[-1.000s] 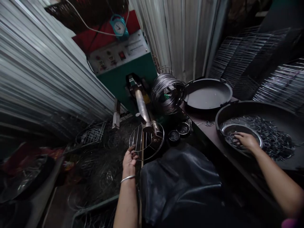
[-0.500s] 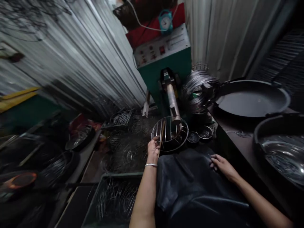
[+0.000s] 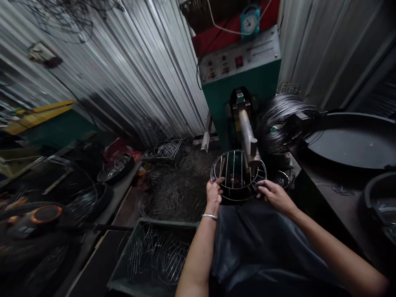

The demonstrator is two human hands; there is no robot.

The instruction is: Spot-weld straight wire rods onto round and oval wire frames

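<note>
A round wire rack (image 3: 234, 189) with parallel bars and a double ring is held level under the arm of a green spot-welding machine (image 3: 247, 132). My left hand (image 3: 214, 193) is closed on the rack's near left rim, thumb on top. A thin brown strip (image 3: 222, 167) shows just above that hand, by the bars. My right hand (image 3: 272, 195) has its fingers pinched at the rack's near right rim; whether a small piece is also between the fingertips cannot be made out. The welder's metal tip (image 3: 254, 159) stands over the rack's right part.
A green crate (image 3: 123, 264) of bent wires is at lower left, with wire pieces heaped beyond it. A wire coil (image 3: 286, 119) sits right of the machine. Two large dark pans (image 3: 349, 140) rest on the right bench. A person's hand (image 3: 15, 205) shows at far left.
My right hand has moved from the dark apron up to the rack's right rim. The left hand still grips the rack. The camera view has shifted left.
</note>
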